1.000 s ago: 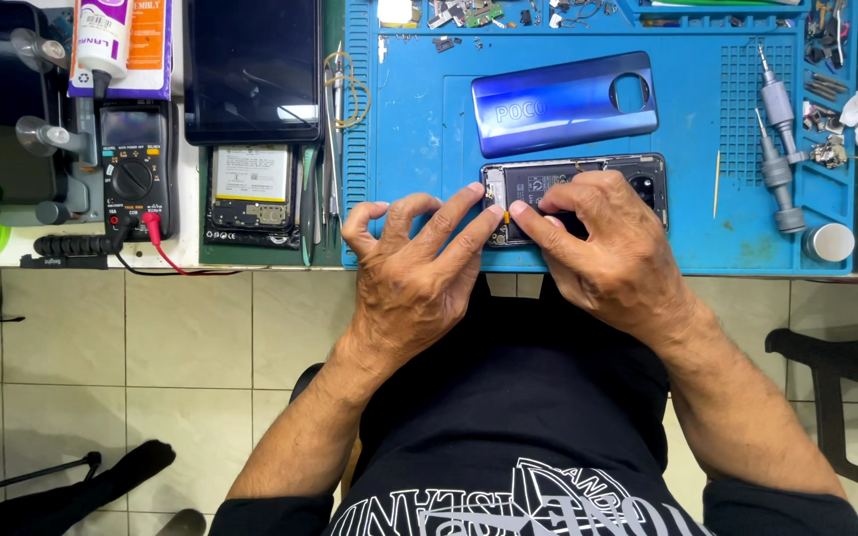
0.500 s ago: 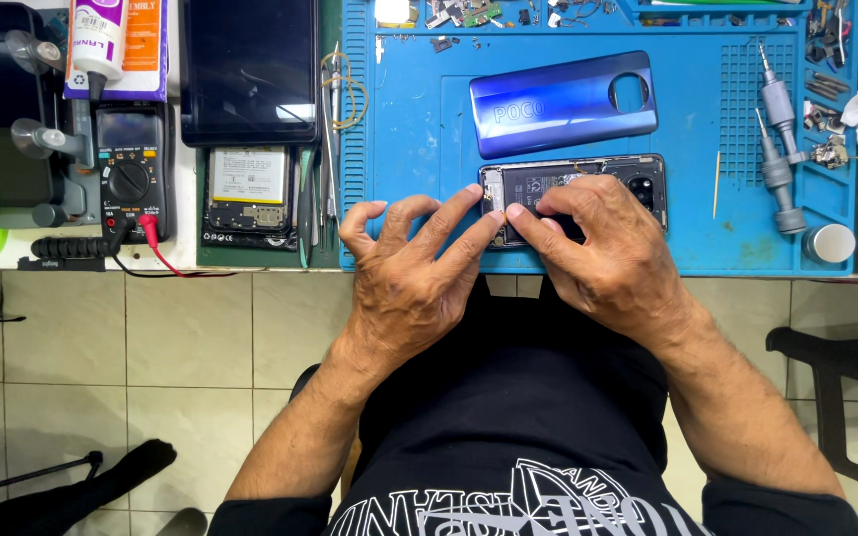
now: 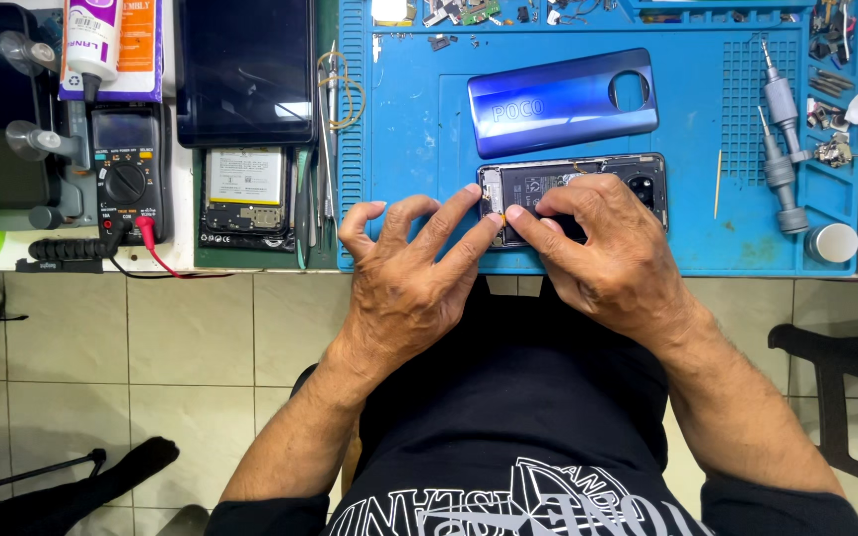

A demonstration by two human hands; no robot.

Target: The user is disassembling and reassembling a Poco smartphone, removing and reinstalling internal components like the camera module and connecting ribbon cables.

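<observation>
Head view: we see the opened phone (image 3: pixel 588 189) on the blue mat (image 3: pixel 409 129), just below the blue back cover (image 3: pixel 558 99). Left hand (image 3: pixel 409 278) fingers spread, index tip on the phone's left end. Right hand (image 3: pixel 608 253) presses its middle; possibly pinching something small there, too tiny to tell.

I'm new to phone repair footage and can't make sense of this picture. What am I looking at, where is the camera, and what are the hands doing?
The camera sits on the person's head and looks down at a workbench. Both bare hands rest on an opened phone lying on a blue work mat. The left hand and right hand pinch at the phone's left end; neither lifts it. Its blue back cover lies just beyond. Two screwdrivers lie at the right, a multimeter and a dark tablet at the left.
</observation>
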